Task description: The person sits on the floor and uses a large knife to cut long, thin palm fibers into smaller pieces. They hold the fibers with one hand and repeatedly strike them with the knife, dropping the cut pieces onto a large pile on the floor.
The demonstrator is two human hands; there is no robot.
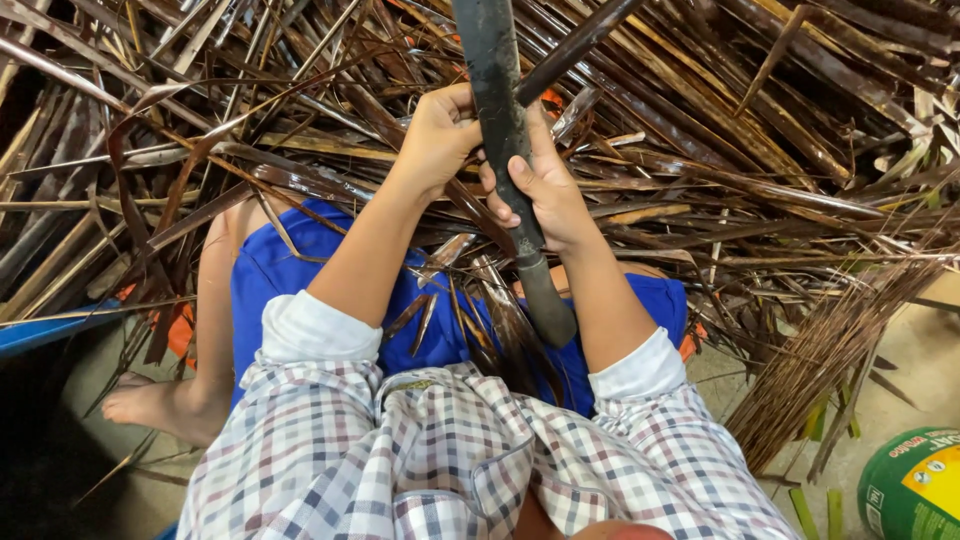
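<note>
Brown dried strips (700,150) pile across the whole background, hiding the floor beneath; a green can (915,490) is cut off at the lower right corner. Both forearms reach forward over the lap. Left hand (437,135) and right hand (540,190) have fingers clamped on a dark blade (497,90), its top out of frame, its rounded handle (545,300) pointing toward the lap.

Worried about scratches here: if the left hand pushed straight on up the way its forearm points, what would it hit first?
Probably the pile of dry brown leaf strips just beyond the left hand, which grips the dark blade; depth is unclear.
</note>
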